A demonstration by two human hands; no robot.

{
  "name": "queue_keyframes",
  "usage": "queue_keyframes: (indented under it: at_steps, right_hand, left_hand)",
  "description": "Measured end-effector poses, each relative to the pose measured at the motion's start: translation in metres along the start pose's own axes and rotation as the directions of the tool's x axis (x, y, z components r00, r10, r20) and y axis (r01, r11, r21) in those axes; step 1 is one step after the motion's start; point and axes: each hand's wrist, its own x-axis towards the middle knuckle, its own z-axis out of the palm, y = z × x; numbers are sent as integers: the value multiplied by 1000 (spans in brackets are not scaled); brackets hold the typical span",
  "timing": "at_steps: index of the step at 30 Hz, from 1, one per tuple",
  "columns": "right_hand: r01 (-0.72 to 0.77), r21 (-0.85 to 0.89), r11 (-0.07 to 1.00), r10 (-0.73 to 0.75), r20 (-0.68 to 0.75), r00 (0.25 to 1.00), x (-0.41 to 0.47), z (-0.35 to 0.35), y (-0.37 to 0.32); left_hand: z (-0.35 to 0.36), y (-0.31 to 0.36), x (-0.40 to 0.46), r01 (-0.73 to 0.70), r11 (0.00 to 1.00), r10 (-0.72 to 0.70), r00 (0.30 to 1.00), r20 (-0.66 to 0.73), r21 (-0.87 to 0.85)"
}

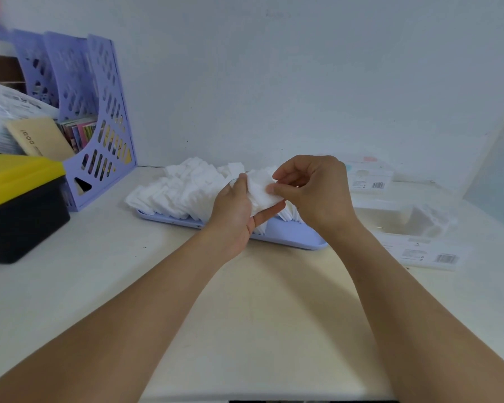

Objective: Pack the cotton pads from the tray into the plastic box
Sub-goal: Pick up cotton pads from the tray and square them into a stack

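Seen from the head camera, two bare forearms reach forward from the near edge over a pale table (259,301), meeting above a lilac tray (291,235). The left hand (233,210) is turned palm up, fingers curled under a small bunch of white cotton pads (259,190) with its thumb on top. The right hand (312,190) arches over from the right, back of the hand up, its thumb and fingertips pinching the same bunch. A loose heap of cotton pads (184,190) fills the left and far parts of the tray. Right of the tray stands a clear plastic box (390,219), open, with a few pads inside. At far left stand a lilac file rack (99,117) and a black bin with a yellow lid (18,199).
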Motion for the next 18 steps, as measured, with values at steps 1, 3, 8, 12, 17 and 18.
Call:
queue_keyframes:
  at_steps: [1,3,8,12,17,18]
  right_hand:
    - [28,-20,999,-28,1,1000,0,0,0]
    - [70,-53,996,-70,0,998,0,-3,0]
    - [-23,212,977,53,-138,989,3,-9,-7]
    - [-225,620,752,280,9,960,3,-19,-13]
    - [-317,410,855,300,107,948,1,-7,-8]
    - [-310,381,871,295,100,950,2,-5,-6]
  left_hand:
    - [0,0,0,1,1000,-1,1000,-7,-5]
    - [0,1,1,0,1000,-1,1000,-19,-20]
    - [-1,3,1,2,999,-3,1000,-22,-54]
    - [0,4,-2,-13,999,13,1000,11,-32]
    - [1,4,-4,-20,1000,19,994,108,7]
    - [2,4,-5,2,1000,-2,994,111,-1]
